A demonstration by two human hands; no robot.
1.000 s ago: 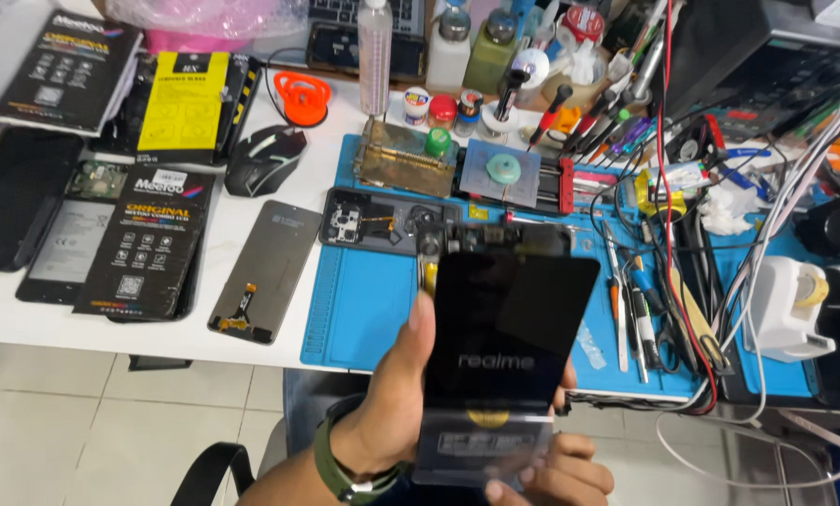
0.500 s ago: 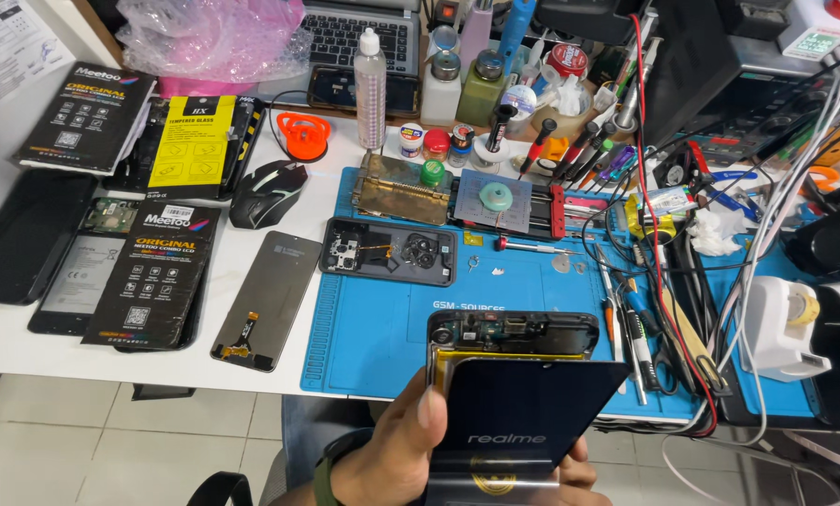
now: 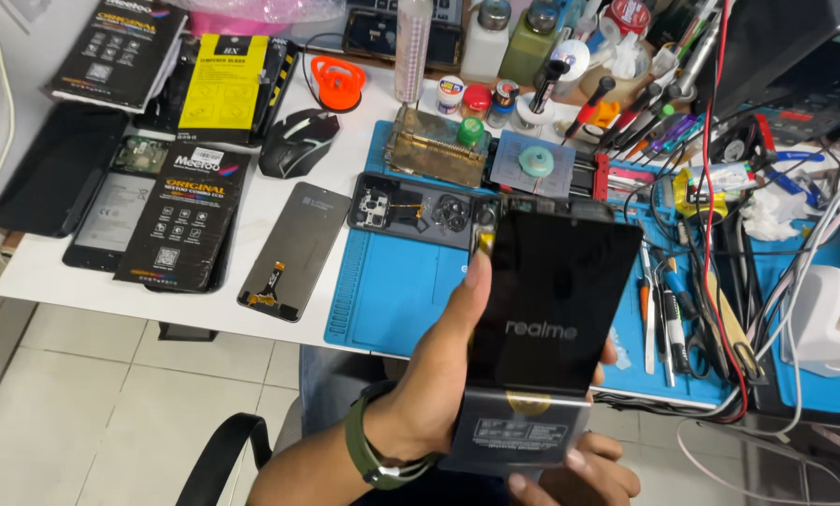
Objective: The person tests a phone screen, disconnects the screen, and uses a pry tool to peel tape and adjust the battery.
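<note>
- The black rectangular glass phone display panel [image 3: 556,300] is held upright above the near edge of the blue silicone work mat [image 3: 392,290], its long axis running from 6 o'clock to 12 o'clock and leaning slightly toward 1 o'clock.
- The left hand [image 3: 429,394], with a green watch strap at the wrist, lies at 8 o'clock from the panel's middle; its grip is closed along the panel's left long edge, thumb tip up near the top corner.
- The right hand [image 3: 579,478] sits at 6 o'clock, under the grey protective sheet [image 3: 518,431] at the panel's lower end; its fingertips touch that sheet, but whether they pinch it I cannot tell.
- The left hand is the nearer to the panel's middle.
- On the bench at 11 o'clock from the panel lies an opened dark phone body with bare camera modules [image 3: 410,206]; at 9 o'clock, well apart, lies a spare dark screen with a flex cable [image 3: 293,248].
</note>
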